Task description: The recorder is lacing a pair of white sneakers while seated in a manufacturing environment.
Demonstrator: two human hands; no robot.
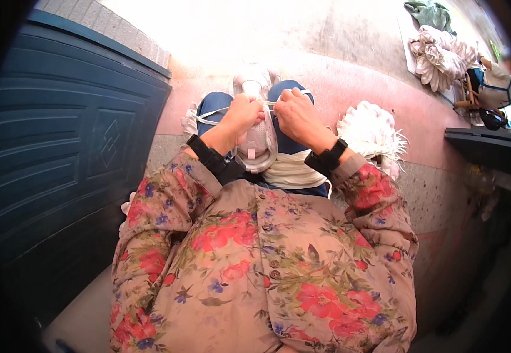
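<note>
A pale pink and white sneaker (256, 140) rests between my knees, with a small pink tab at the end nearest my body. My left hand (242, 116) is over the shoe's left side, its fingers pinched on a white shoelace (269, 103). On the other side, my right hand (298, 119) grips the same lace, which stretches across the shoe between both hands. Loose lace trails over each knee of my blue trousers (284, 91). A bundle of white laces (295, 170) lies in my lap under my right wrist.
A dark blue panelled door (67, 135) stands close on my left. To the right, a pile of white shoe-like pieces (370, 130) sits on the floor. Further off are a pale heap (441, 56), a green cloth (431, 15) and a dark ledge (483, 147).
</note>
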